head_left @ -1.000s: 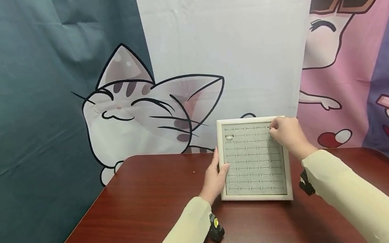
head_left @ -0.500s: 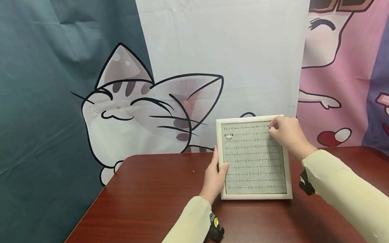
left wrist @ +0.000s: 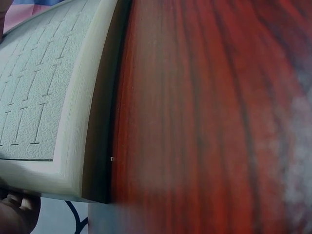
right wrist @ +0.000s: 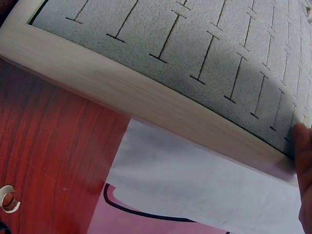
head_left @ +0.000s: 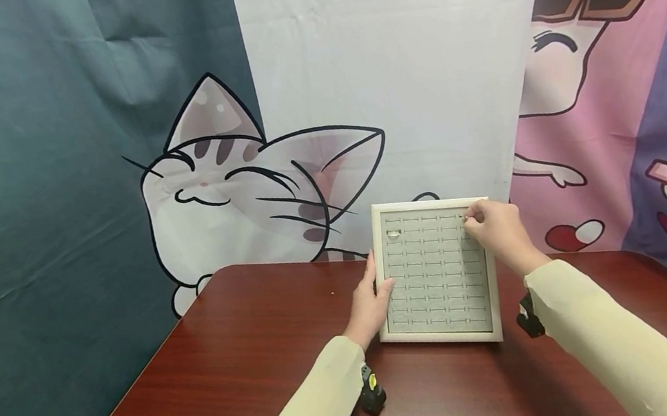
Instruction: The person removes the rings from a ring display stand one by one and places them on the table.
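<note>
A ring display tray (head_left: 440,337), with a pale frame and grey slotted lining, stands tilted up on the table. My left hand (head_left: 370,304) grips its left side, thumb on the front edge; in the left wrist view, fingers (left wrist: 19,212) show at the frame. One ring (head_left: 393,234) sits in a slot near the upper left. At the upper right corner, my right hand (head_left: 495,226) pinches a tiny bright thing, seemingly a ring (head_left: 464,218), against the slots; the fingers mostly hide it. In the right wrist view, a finger (right wrist: 303,151) touches the lining.
A loose ring (right wrist: 9,199) lies on the red-brown wooden table (head_left: 233,359), beyond the tray's right side. Behind the table hangs a printed cloth (head_left: 316,64) with a cartoon cat. Black wrist cameras (head_left: 371,389) are strapped to both forearms.
My right hand and forearm have shifted very slightly to the right, and the fingertips show a bit more of the small bright thing. The left hand and tray keep their place.
</note>
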Demonstrator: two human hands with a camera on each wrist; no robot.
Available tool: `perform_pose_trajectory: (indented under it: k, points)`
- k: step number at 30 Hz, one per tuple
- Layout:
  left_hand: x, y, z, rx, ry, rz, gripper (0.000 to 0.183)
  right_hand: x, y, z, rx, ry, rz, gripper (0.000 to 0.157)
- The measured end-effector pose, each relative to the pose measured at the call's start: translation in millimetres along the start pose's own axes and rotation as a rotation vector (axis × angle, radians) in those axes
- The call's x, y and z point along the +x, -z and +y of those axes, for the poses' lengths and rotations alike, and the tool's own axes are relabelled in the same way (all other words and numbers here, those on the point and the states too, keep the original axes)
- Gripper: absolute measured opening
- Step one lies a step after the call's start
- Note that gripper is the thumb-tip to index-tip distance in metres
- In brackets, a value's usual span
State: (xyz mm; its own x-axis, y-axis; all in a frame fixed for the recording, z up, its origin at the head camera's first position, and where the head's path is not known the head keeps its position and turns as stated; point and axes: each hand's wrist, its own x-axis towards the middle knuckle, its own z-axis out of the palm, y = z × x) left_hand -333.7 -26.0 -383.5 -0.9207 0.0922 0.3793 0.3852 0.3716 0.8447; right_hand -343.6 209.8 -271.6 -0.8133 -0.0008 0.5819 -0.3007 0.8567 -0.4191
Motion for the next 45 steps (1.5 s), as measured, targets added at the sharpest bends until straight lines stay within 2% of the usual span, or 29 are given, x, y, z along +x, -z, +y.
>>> perform_pose_trajectory:
  k: [7, 27, 45]
  points:
    - [-0.6, -1.5, 2.4, -0.002, 0.019, -0.005, 0.067, -5.6, 1.3, 3.0, 0.037, -0.040, 0.019, 0.016]
    - [-0.5, -3.5, 4.5, 0.013, 0.043, 0.006, 0.068, -10.2, 2.0, 7.0, 0.068, -0.043, 0.046, 0.012]
    - [0.2, -0.8, 5.3, 0.018, 0.031, 0.005, 0.068, -13.8, 2.9, 4.5, 0.092, -0.064, 0.059, 0.010]
